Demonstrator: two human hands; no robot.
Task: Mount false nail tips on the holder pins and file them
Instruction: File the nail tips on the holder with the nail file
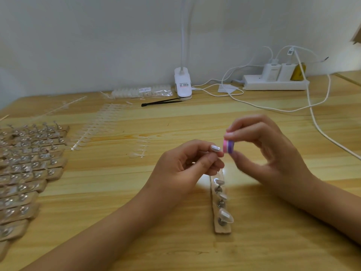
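One: Two hands to enter. State of each?

Two: Left hand (183,163): fingers curled, thumb and forefinger pinching a small pale piece, apparently a nail tip (221,153), mostly hidden by the fingertips. Right hand (273,153): thumb and fingers pinching a pink-and-purple buffer block (228,146).

One: Item, nail tip. Position?

Two: Held above the table (195,118), between the hands. The block sits at three o'clock of it, at the tip's edge. Touching or just short, I cannot tell.

One: Item, holder strip (222,229)?

Two: Flat on the table at six o'clock of the hands, just below them. Its long axis runs twelve to six. Several pins carry mounted tips, and the far end is hidden under the left fingers.

One: Stock?

Two: Loose tips on sprues (91,130) at ten o'clock, well apart. Stacked holder strips (29,169) at nine o'clock.

One: What does the next stroke depend on?

Two: My judgement: the block working from three o'clock against the pinched tip, the left hand steadying it. When it comes to mounting, the left hand is nearer the strip.
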